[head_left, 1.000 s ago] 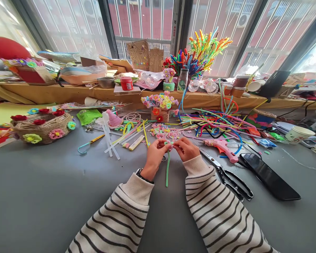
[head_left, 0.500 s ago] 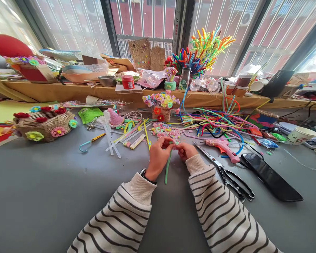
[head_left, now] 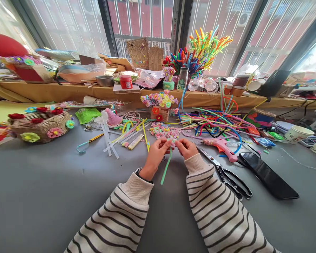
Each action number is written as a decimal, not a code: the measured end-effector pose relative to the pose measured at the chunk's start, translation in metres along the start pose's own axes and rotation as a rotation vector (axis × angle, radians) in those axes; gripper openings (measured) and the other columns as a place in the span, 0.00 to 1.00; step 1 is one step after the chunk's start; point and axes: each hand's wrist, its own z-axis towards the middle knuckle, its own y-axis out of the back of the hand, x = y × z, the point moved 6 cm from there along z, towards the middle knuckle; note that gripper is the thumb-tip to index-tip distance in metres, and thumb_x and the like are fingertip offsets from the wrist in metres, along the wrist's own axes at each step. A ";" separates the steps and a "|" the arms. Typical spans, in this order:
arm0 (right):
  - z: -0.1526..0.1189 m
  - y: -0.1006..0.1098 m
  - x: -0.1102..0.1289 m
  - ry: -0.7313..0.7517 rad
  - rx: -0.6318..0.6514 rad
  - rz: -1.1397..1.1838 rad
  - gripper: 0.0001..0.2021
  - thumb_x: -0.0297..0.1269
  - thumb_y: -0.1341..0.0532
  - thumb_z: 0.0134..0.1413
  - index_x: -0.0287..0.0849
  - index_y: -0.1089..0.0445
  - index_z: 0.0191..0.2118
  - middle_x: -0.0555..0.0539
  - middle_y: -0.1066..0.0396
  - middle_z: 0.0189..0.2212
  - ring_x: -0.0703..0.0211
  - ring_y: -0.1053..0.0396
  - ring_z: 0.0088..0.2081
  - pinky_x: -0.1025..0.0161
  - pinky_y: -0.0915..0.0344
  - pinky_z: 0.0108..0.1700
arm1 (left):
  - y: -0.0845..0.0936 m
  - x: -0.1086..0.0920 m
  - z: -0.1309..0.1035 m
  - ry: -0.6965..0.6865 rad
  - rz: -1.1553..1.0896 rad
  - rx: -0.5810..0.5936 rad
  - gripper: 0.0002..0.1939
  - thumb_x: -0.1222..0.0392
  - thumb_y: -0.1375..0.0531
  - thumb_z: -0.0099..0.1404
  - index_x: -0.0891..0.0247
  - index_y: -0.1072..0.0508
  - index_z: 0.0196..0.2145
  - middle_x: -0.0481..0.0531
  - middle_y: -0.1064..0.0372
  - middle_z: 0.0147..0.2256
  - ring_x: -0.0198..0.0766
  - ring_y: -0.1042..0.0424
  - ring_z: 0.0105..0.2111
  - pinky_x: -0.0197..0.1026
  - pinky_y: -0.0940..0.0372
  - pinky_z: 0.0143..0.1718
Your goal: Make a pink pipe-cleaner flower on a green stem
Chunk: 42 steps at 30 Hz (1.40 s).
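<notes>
A small pinkish flower is pinched between the fingertips of both my hands, just above the table. From it a green pipe cleaner stem hangs down toward me, its lower end free. My left hand grips the flower's left side, thumb and forefinger pressed together. On the opposite side, my right hand pinches the edge with thumb and forefinger. My fingers partly cover the flower. Right behind them lies a heap of pink and pastel clippings. Large scissors rest to the right of my right hand.
A pink glue gun and a black phone lie at right. Many pipe cleaners spread behind. Clear glue sticks and a crochet hook lie left, beyond them a flowered basket. A flower-filled box stands behind the clippings.
My right fingers have shifted to pinch the flower's right edge, and more of the flower shows. The green stem's lower end has swung slightly left. The view has moved a little.
</notes>
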 end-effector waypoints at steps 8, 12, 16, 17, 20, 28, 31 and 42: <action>-0.003 0.004 0.016 0.227 -0.065 -0.378 0.12 0.41 0.50 0.44 0.40 0.40 0.18 0.53 0.42 0.15 0.69 0.48 0.18 0.70 0.49 0.21 | -0.005 0.001 -0.001 -0.004 0.072 0.078 0.12 0.53 0.44 0.47 0.67 0.36 0.22 0.47 0.38 0.21 0.28 0.37 0.22 0.33 0.40 0.26; -0.007 -0.001 0.019 0.246 -0.099 -0.435 0.13 0.41 0.52 0.45 0.40 0.42 0.18 0.53 0.44 0.15 0.68 0.48 0.18 0.70 0.50 0.21 | -0.004 -0.003 0.000 -0.112 0.198 0.035 0.13 0.52 0.46 0.49 0.66 0.40 0.20 0.45 0.42 0.18 0.28 0.40 0.20 0.32 0.42 0.23; -0.013 -0.005 0.008 0.122 -0.266 -0.398 0.15 0.43 0.54 0.46 0.40 0.42 0.18 0.52 0.43 0.14 0.67 0.47 0.18 0.69 0.49 0.22 | -0.002 -0.009 0.000 -0.230 0.387 -0.032 0.13 0.51 0.48 0.51 0.64 0.42 0.20 0.44 0.44 0.18 0.28 0.42 0.19 0.32 0.45 0.21; -0.014 -0.006 0.006 0.092 -0.300 -0.384 0.16 0.43 0.54 0.46 0.40 0.42 0.18 0.52 0.43 0.14 0.67 0.47 0.18 0.69 0.49 0.22 | -0.002 -0.010 -0.001 -0.249 0.432 -0.048 0.13 0.51 0.49 0.51 0.64 0.42 0.20 0.43 0.45 0.17 0.28 0.43 0.19 0.32 0.46 0.21; -0.017 -0.010 -0.001 0.010 -0.350 -0.336 0.16 0.45 0.55 0.45 0.40 0.41 0.19 0.52 0.42 0.15 0.67 0.47 0.18 0.68 0.49 0.21 | -0.002 -0.014 -0.004 -0.303 0.531 -0.087 0.13 0.51 0.49 0.52 0.64 0.43 0.19 0.43 0.46 0.17 0.27 0.45 0.18 0.32 0.49 0.20; -0.004 -0.011 -0.010 -0.181 -0.067 0.084 0.19 0.51 0.53 0.41 0.41 0.44 0.16 0.57 0.51 0.10 0.71 0.55 0.12 0.70 0.56 0.14 | 0.001 -0.014 -0.002 -0.269 0.454 -0.040 0.13 0.51 0.49 0.52 0.64 0.44 0.20 0.43 0.46 0.16 0.27 0.45 0.18 0.31 0.48 0.20; -0.001 -0.004 -0.003 -0.074 -0.011 -0.040 0.18 0.51 0.52 0.43 0.41 0.45 0.16 0.56 0.49 0.11 0.71 0.53 0.13 0.70 0.55 0.15 | -0.001 -0.011 0.000 -0.227 0.378 0.042 0.13 0.51 0.48 0.51 0.64 0.44 0.20 0.43 0.45 0.16 0.27 0.44 0.17 0.31 0.48 0.20; -0.014 -0.001 0.020 0.280 -0.298 -0.560 0.15 0.38 0.55 0.48 0.40 0.46 0.15 0.53 0.45 0.13 0.68 0.49 0.17 0.69 0.52 0.21 | -0.008 -0.012 -0.004 -0.273 0.513 0.092 0.13 0.52 0.49 0.52 0.64 0.44 0.19 0.42 0.47 0.15 0.27 0.46 0.17 0.32 0.50 0.19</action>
